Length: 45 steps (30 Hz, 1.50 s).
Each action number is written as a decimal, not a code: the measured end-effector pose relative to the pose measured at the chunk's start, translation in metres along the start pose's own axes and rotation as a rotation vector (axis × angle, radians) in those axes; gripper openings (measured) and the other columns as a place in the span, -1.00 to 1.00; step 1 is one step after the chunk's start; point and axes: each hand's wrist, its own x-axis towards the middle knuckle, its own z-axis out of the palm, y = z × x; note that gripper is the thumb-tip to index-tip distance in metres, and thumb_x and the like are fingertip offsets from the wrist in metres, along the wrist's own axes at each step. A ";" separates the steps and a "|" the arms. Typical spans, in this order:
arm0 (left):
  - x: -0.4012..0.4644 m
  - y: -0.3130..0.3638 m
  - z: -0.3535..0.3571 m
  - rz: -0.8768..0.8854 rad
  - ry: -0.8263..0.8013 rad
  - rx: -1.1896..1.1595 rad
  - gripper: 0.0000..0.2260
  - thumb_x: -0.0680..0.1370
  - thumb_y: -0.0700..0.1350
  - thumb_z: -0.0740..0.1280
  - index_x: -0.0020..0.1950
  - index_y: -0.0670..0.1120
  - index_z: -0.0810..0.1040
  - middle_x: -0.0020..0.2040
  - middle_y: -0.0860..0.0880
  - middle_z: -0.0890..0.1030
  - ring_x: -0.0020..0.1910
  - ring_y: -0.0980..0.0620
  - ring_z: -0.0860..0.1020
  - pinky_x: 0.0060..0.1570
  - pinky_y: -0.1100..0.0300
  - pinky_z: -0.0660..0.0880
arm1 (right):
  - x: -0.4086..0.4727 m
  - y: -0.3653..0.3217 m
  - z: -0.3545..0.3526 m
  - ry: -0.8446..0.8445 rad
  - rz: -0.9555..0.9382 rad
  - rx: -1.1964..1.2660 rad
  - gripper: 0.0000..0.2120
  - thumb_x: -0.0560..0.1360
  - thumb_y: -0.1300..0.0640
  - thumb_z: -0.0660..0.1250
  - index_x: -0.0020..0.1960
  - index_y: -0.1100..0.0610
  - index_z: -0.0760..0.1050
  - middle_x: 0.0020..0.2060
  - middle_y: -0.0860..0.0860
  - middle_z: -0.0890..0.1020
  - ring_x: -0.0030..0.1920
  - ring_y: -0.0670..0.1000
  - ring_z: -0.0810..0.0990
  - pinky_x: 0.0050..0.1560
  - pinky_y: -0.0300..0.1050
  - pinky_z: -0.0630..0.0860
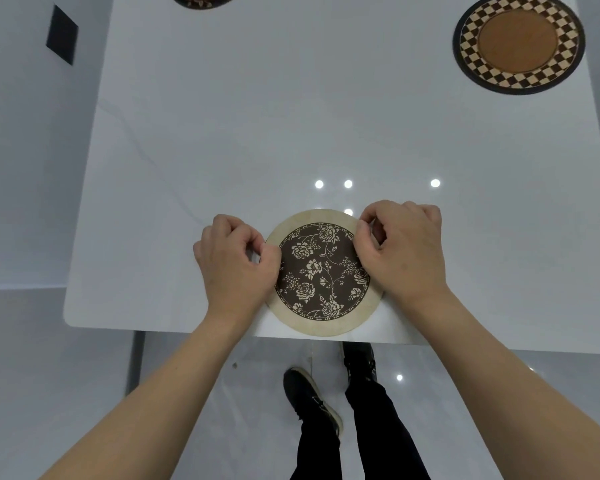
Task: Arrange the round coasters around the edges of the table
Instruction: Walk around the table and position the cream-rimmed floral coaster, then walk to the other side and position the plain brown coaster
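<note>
A round coaster with a dark floral centre and a pale rim lies flat at the near edge of the white table. My left hand pinches its left rim and my right hand pinches its upper right rim. A second round coaster with a checkered ring and brown centre rests near the far right edge. Only the lower part of a third dark coaster shows at the top edge of the view, far left of centre.
The table's near edge runs just below the floral coaster, with my feet in dark shoes on the glossy floor beneath. A black square object sits on the floor beyond the table's left side.
</note>
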 end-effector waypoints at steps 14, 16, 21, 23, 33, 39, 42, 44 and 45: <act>0.000 -0.003 0.001 0.028 -0.010 0.013 -0.90 0.32 -0.07 0.27 -0.39 0.00 0.41 -0.16 0.05 0.44 -0.10 0.01 0.41 0.04 0.16 0.19 | 0.000 0.000 0.000 0.008 0.021 -0.023 -0.91 0.40 0.09 0.25 -0.26 0.04 0.49 -0.47 -0.08 0.47 -0.32 0.01 0.45 0.07 -0.15 0.22; 0.000 -0.004 0.002 0.029 -0.007 0.017 -0.91 0.32 -0.07 0.27 -0.39 -0.01 0.41 -0.16 0.05 0.44 -0.11 0.02 0.40 0.03 0.17 0.19 | 0.000 0.001 0.002 0.018 0.016 -0.041 -0.91 0.40 0.09 0.25 -0.26 0.04 0.49 -0.47 -0.07 0.48 -0.32 0.02 0.46 0.06 -0.13 0.23; 0.000 -0.005 0.002 0.034 -0.006 0.005 -0.94 0.33 -0.07 0.26 -0.33 -0.02 0.44 -0.15 0.08 0.41 -0.11 0.05 0.38 0.03 0.21 0.15 | -0.001 -0.001 0.003 0.077 -0.025 -0.125 -0.93 0.39 0.12 0.27 -0.22 0.09 0.51 -0.40 -0.04 0.52 -0.29 0.08 0.48 0.02 -0.06 0.27; 0.001 -0.004 -0.002 0.035 -0.009 -0.008 -0.92 0.35 -0.09 0.26 -0.21 -0.06 0.50 -0.10 0.03 0.45 -0.07 0.02 0.41 0.03 0.20 0.18 | 0.000 -0.006 0.000 0.111 -0.048 -0.155 -0.88 0.40 0.15 0.30 -0.11 0.15 0.57 -0.26 0.04 0.58 -0.20 0.13 0.52 0.01 -0.01 0.33; -0.011 -0.059 -0.122 -0.064 0.053 0.138 -0.67 0.57 -0.14 0.25 0.33 -0.17 0.44 0.31 -0.13 0.51 0.27 -0.13 0.47 0.28 0.02 0.39 | 0.015 -0.158 -0.012 -0.302 -0.394 -0.022 -0.48 0.52 0.17 0.22 0.45 0.23 0.26 0.42 0.15 0.37 0.43 0.13 0.31 0.48 0.02 0.19; -0.049 -0.115 -0.254 -0.267 0.241 0.265 -0.60 0.57 -0.16 0.25 0.38 -0.28 0.41 0.37 -0.28 0.46 0.33 -0.27 0.44 0.35 -0.10 0.37 | -0.010 -0.292 -0.006 -0.461 -0.690 -0.034 -0.45 0.54 0.12 0.18 0.50 0.20 0.17 0.48 0.12 0.27 0.49 0.09 0.19 0.51 -0.05 0.08; -0.081 -0.146 -0.317 -0.368 0.362 0.316 -0.58 0.59 -0.12 0.23 0.43 -0.24 0.37 0.45 -0.25 0.39 0.43 -0.22 0.35 0.46 -0.07 0.26 | -0.035 -0.363 -0.005 -0.501 -0.851 -0.026 -0.47 0.51 0.15 0.22 0.45 0.21 0.24 0.44 0.13 0.34 0.45 0.11 0.26 0.48 -0.02 0.16; -0.109 -0.166 -0.353 -0.441 0.452 0.337 -0.58 0.60 -0.10 0.22 0.43 -0.25 0.37 0.45 -0.25 0.39 0.43 -0.23 0.35 0.46 -0.08 0.26 | -0.060 -0.407 -0.003 -0.557 -0.956 -0.030 -0.45 0.51 0.15 0.22 0.47 0.21 0.22 0.44 0.13 0.33 0.45 0.12 0.25 0.48 0.00 0.17; -0.125 -0.176 -0.369 -0.480 0.491 0.346 -0.58 0.60 -0.09 0.22 0.42 -0.25 0.37 0.45 -0.25 0.39 0.43 -0.23 0.35 0.46 -0.08 0.26 | -0.074 -0.428 -0.001 -0.593 -1.008 -0.029 -0.44 0.51 0.14 0.21 0.48 0.20 0.20 0.46 0.12 0.31 0.46 0.11 0.23 0.49 0.01 0.16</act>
